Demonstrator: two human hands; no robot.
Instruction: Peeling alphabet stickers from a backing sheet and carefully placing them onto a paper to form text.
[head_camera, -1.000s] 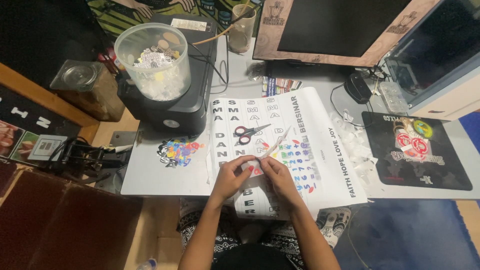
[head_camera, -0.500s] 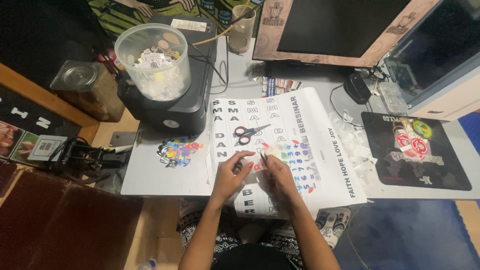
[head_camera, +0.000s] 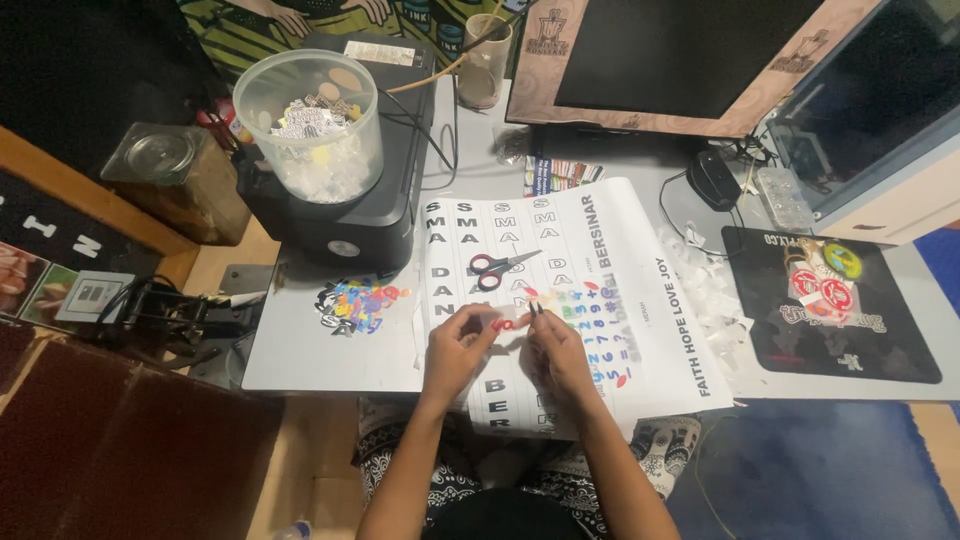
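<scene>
At far left a glass jar (head_camera: 158, 160) sits apart from the work; next comes a printer (head_camera: 350, 215) with a clear tub (head_camera: 310, 125) of scraps on top, and a pile of coloured cut-outs (head_camera: 358, 303) on the table (head_camera: 300, 360) just beside the sheet.

Our left hand (head_camera: 458, 350) rests on the sheet (head_camera: 560, 290), thumb and forefinger pinched nearly closed on a small red sticker (head_camera: 503, 323). Our right hand (head_camera: 558, 352) meets it, fingers drawn tight around a thin dark tool (head_camera: 535, 310), seemingly tweezers, whose tip touches the sticker's edge. The sticker lies between the two hands, just below the scissors (head_camera: 500, 266).

To do this well, we judge that the left fingers should keep the piece flat and steady while the tool works at one corner only, lifting slowly so nothing tears.

The sticker is too small to tell its long axis. The sheet's long axis runs away from us, tilted slightly right; the scissors point right and up.

Farther right lie white scraps (head_camera: 705, 290) and a black mat (head_camera: 830, 320).
</scene>
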